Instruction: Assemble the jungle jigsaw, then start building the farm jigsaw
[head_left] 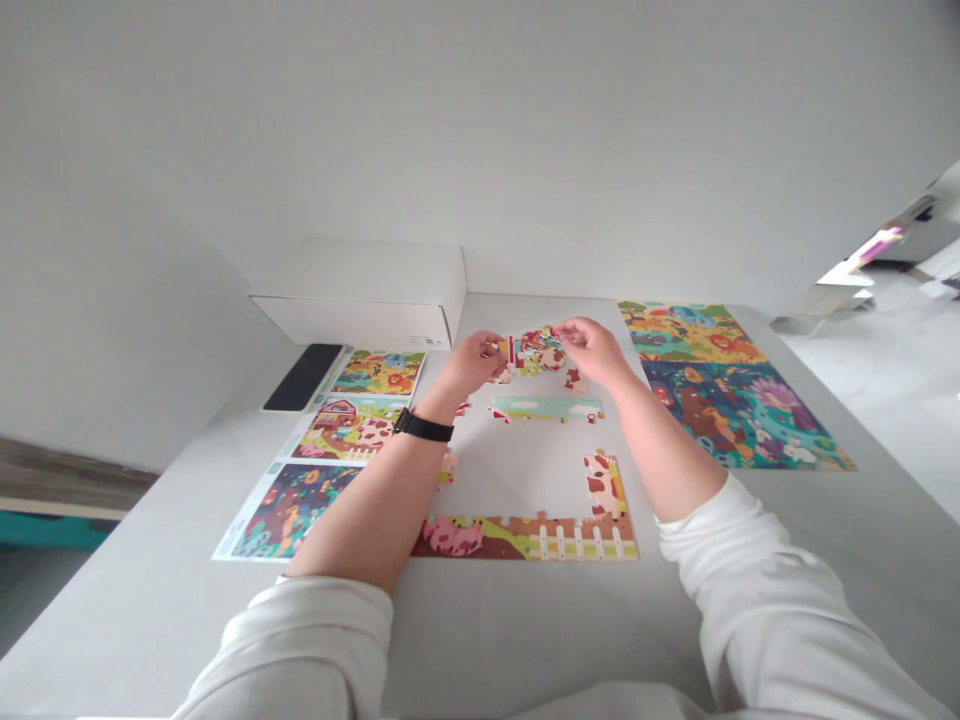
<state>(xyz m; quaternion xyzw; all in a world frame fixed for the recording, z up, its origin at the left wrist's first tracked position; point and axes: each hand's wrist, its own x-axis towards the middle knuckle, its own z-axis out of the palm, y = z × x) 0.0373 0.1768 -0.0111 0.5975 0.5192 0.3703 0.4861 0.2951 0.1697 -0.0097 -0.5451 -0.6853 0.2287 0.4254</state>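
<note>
A closed white rectangular cardboard box (pixel 367 295) is set far left on the white desk (pixel 525 640); its contents are hidden. A small cluster of joined colourful jigsaw pieces (pixel 536 352) is pinched at its left edge by the left hand (pixel 474 362) and at its right edge by the right hand (pixel 589 345), beyond a part-built farm jigsaw (pixel 525 535). Two finished colourful jigsaws (pixel 720 385) are laid at the right, below a plain pale wall (pixel 480 120).
</note>
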